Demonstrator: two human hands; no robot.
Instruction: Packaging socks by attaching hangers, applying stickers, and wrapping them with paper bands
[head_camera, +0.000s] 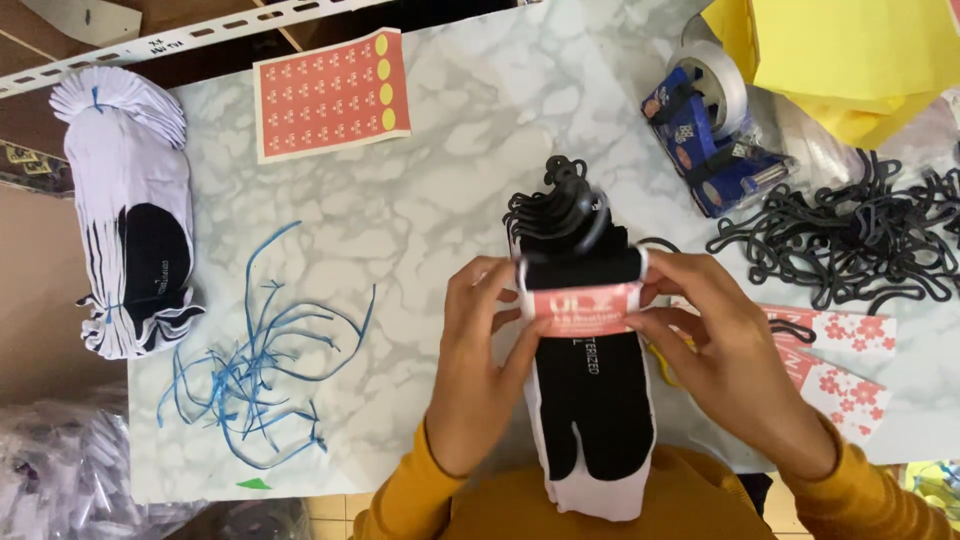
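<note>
Both hands, left hand (480, 360) and right hand (735, 350), are clamping the pink paper band (583, 308) around the sock stack (590, 390) at the table's (440, 210) near edge; keeping it taut and square is advisable.

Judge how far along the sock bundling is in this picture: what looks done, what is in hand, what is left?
Looks done: loose blue ties lie cut on the marble table, and black hangers top the sock stack. In hand: the left hand and right hand press a pink paper band around that stack. Left: a tied bundle of socks, spare hangers and more pink labels.
</note>
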